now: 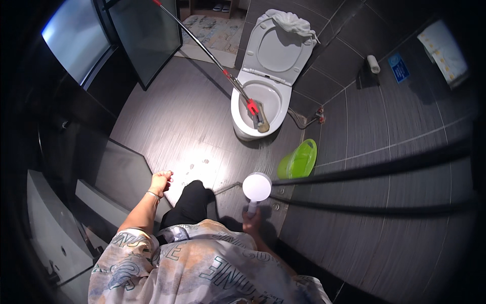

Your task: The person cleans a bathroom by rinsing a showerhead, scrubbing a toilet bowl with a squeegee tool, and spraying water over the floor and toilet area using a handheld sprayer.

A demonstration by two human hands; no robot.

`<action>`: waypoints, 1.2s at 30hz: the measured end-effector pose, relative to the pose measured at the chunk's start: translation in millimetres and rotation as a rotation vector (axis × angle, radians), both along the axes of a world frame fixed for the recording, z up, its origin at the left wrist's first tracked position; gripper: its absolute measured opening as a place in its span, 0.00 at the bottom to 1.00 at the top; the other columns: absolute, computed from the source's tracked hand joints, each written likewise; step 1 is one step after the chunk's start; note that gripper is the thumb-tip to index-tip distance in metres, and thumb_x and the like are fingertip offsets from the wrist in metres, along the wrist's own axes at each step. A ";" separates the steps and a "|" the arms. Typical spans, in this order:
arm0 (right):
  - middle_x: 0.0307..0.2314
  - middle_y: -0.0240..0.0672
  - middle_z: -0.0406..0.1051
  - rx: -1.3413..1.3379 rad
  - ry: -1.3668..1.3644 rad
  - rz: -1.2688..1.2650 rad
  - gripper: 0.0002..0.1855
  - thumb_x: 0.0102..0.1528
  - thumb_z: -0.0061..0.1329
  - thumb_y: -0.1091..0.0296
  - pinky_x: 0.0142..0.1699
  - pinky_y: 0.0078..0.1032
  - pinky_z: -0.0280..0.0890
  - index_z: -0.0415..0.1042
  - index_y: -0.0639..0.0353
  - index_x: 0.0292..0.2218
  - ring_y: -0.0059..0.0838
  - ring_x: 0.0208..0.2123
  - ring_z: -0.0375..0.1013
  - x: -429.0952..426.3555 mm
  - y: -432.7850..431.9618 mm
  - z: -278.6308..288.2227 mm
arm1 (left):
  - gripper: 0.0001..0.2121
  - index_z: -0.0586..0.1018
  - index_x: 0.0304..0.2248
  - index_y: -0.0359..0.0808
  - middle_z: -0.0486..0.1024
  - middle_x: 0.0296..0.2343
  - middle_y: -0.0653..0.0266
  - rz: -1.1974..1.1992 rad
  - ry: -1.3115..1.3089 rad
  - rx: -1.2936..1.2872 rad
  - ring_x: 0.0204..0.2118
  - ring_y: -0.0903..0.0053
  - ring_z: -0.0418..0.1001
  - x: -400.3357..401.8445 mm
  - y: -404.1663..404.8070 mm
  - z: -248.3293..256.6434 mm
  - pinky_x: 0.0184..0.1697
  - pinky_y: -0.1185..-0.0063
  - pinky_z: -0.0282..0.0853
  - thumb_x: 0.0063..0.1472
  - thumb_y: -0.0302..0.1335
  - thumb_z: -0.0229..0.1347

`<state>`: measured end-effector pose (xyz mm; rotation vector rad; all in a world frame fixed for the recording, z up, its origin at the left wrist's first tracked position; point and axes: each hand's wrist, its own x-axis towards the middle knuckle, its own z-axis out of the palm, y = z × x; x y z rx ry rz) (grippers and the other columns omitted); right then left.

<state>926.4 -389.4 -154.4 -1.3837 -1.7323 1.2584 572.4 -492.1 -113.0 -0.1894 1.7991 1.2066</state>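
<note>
My right hand (251, 222) is closed around the handle of a white shower head (257, 187), with water spraying from it onto the floor towards the toilet. My left hand (161, 181), a bracelet at its wrist, is raised to the left above the floor with its fingers curled; nothing can be seen in it. Ahead stands a white toilet (290, 97) with its lid up and a white cloth (291, 23) draped over the top. A mop (205, 49) with a metal pole and red joints leans with its head in the bowl.
A green plastic basin (300, 161) is tipped on its side by the right wall. Dark straps or hoses cross the view at right. A glass door (148, 38) stands at upper left, a white washbasin (57, 228) at lower left. Pipe valves (321, 115) project beside the toilet.
</note>
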 end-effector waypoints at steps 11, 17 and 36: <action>0.20 0.28 0.59 -0.086 0.088 -0.530 0.11 0.42 0.47 0.74 0.26 0.18 0.58 0.58 0.58 0.28 0.18 0.20 0.59 -123.2 100.4 -28.0 | 0.05 0.72 0.24 0.37 0.67 0.13 0.69 -0.173 0.081 -0.053 0.10 0.85 0.58 -168.4 170.9 -52.1 0.10 0.85 0.54 0.54 0.28 0.48; 0.16 0.29 0.60 -0.049 0.219 -0.815 0.08 0.43 0.45 0.76 0.24 0.18 0.57 0.58 0.59 0.25 0.19 0.18 0.59 -168.2 172.1 0.4 | 0.07 0.73 0.25 0.36 0.68 0.14 0.69 -0.520 0.330 -0.046 0.12 0.86 0.61 -261.0 316.0 -16.5 0.14 0.86 0.57 0.54 0.28 0.47; 0.17 0.38 0.62 -0.290 -0.391 -0.897 0.13 0.38 0.50 0.70 0.28 0.28 0.58 0.58 0.61 0.24 0.29 0.20 0.62 -160.2 208.0 -50.3 | 0.25 0.67 0.43 0.43 0.65 0.40 0.58 -1.288 1.357 -0.136 0.42 0.60 0.62 -307.3 561.2 39.0 0.44 0.73 0.60 0.41 0.26 0.58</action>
